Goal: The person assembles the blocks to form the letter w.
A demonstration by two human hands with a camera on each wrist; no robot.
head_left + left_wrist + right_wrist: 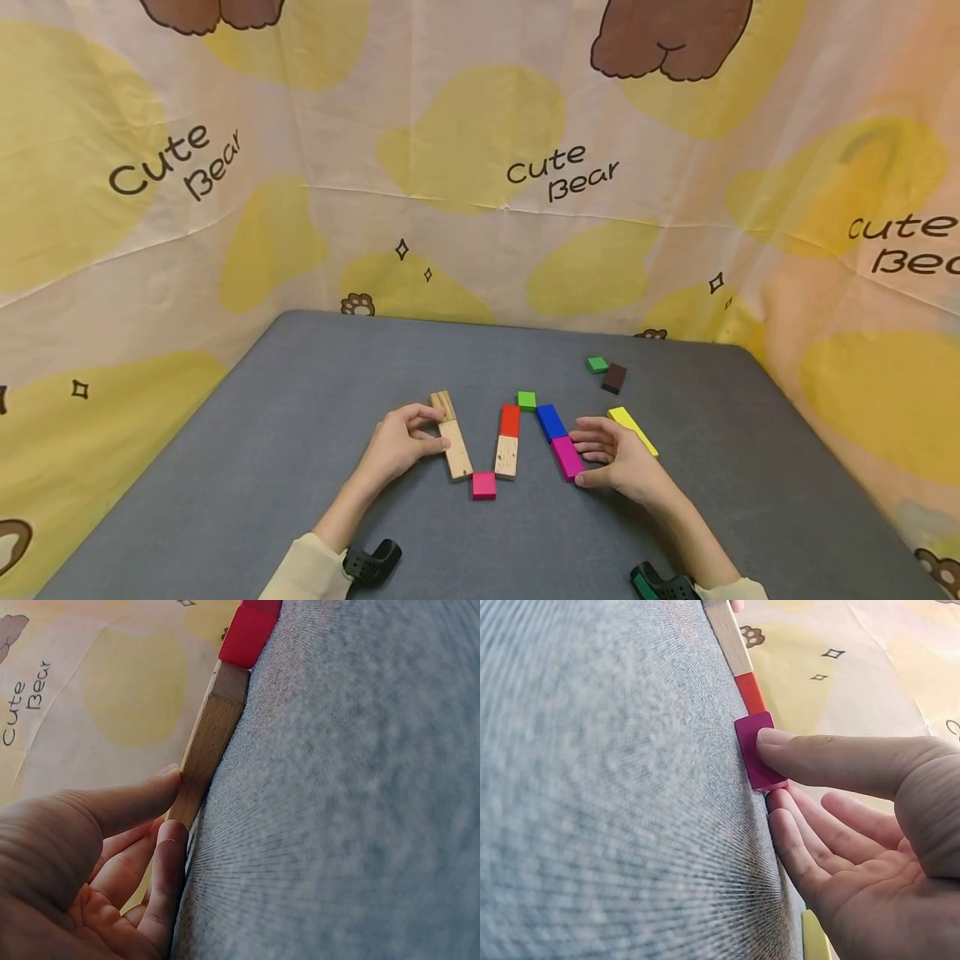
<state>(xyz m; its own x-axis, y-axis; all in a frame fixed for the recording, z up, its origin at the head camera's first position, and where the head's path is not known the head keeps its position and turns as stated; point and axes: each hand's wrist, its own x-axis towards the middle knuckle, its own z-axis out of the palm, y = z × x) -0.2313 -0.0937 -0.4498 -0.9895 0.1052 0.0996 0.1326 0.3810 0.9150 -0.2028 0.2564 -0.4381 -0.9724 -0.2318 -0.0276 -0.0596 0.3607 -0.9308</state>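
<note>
My left hand touches the left side of two plain wooden blocks set end to end, an upper one and a lower one. Its thumb meets the lower block's side, with the fingertips farther up. My right hand has its thumb against the near end of a magenta block, its fingers stretched along the right side. A blue block adjoins the magenta one's far end. Between these two slanted rows stand a pinkish-red block, a wooden block, a red block and a green block, forming a zigzag.
A yellow block lies just beyond the right hand's fingers. Farther back on the grey table are a darker green block and a dark brown block. A printed cloth hangs behind the table.
</note>
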